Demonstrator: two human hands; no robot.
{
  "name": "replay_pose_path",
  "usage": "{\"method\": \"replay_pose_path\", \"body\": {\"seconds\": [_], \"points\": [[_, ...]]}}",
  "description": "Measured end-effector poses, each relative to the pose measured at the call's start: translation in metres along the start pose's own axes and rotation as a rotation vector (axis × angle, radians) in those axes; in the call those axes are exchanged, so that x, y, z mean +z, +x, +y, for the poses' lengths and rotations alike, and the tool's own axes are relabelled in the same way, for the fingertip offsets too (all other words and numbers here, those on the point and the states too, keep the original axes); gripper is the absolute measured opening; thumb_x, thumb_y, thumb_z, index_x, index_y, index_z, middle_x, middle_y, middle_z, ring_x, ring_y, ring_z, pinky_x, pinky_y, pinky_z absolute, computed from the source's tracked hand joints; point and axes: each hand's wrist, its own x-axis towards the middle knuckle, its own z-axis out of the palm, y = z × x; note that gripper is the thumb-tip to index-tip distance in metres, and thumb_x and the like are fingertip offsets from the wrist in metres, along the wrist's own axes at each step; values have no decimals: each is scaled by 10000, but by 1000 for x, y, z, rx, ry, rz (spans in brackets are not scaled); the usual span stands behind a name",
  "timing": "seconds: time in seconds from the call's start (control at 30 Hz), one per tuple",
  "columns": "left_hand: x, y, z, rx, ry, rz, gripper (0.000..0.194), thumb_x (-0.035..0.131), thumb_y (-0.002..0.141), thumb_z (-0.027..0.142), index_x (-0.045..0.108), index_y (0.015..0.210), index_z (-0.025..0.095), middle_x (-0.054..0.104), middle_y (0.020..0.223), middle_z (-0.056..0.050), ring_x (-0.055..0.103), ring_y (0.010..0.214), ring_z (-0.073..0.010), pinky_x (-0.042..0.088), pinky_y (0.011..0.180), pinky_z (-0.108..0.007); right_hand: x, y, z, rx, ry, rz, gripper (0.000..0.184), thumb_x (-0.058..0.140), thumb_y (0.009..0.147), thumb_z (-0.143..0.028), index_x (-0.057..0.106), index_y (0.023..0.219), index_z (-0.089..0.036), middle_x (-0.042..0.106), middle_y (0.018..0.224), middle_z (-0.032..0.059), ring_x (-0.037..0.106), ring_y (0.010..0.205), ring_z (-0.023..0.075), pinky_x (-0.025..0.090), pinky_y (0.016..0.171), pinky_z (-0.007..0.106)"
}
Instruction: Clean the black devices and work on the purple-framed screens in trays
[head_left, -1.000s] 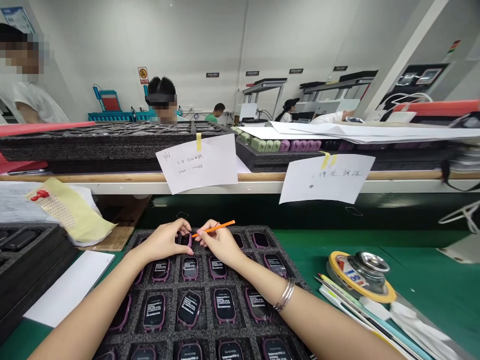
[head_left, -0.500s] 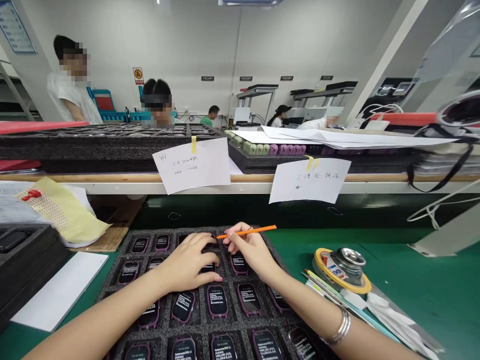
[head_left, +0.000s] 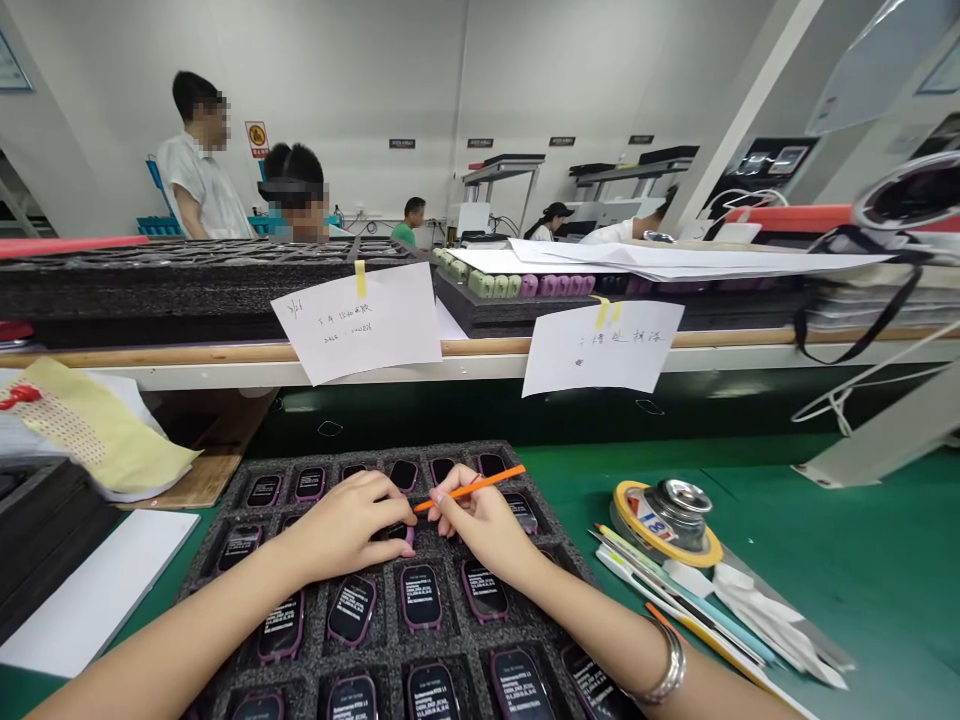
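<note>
A black foam tray (head_left: 465,655) in front of me holds several purple-rimmed devices with dark screens (head_left: 420,597). My left hand (head_left: 349,525) rests on the tray's second row, its fingers curled round one purple device (head_left: 401,533). My right hand (head_left: 480,520) is just right of it, pinching a thin orange stick (head_left: 472,487) whose near tip points at that same device. A bangle sits on my right wrist.
A tape roll with a metal weight (head_left: 666,510) and pens (head_left: 675,600) lie on the green mat to the right. White paper (head_left: 90,590) and a dark tray stack (head_left: 37,520) are at left. Paper notes (head_left: 360,325) hang from a shelf ahead. Several people work behind it.
Both hands came nearer along the tray to the second row. My left hand went from lying flat on the devices to curling round one, and the stick's tip swung towards it.
</note>
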Motion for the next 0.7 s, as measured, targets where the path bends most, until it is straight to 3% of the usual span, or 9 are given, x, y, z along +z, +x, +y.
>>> {"method": "replay_pose_path", "body": {"seconds": [0.1, 0.27, 0.57, 0.7], "points": [[1, -1, -2, -23, -41, 9, 202, 705, 903, 376, 623, 1038, 250, 649, 1029, -36, 608, 1019, -237, 489, 906, -371, 0, 0, 0, 3, -23, -23, 464, 690, 805, -646, 526, 787, -212, 677, 704, 3, 571, 561, 117, 460, 582, 278], [4, -3, -4, -129, -99, 55, 424, 799, 814, 374, 513, 1090, 226, 641, 1111, -58, 619, 1032, -240, 519, 876, -363, -1, 1, 2, -1, -40, -34, 380, 685, 847, -560, 541, 816, -210, 693, 726, 11, 574, 558, 119, 453, 575, 277], [4, 2, -5, -142, -131, 53, 419, 819, 788, 365, 540, 1069, 227, 647, 1069, -37, 622, 1012, -224, 522, 885, -352, 0, 1, 0, -40, -34, -45, 297, 708, 839, -464, 584, 792, -199, 693, 705, 9, 614, 569, 132, 481, 564, 269], [1, 10, 1, -133, -86, 42, 343, 824, 779, 369, 600, 991, 219, 655, 986, -32, 622, 964, -242, 523, 861, -380, -8, 5, -5, -91, 10, 70, 318, 694, 827, -494, 561, 785, -209, 665, 657, -6, 591, 532, 126, 484, 540, 262]]}}
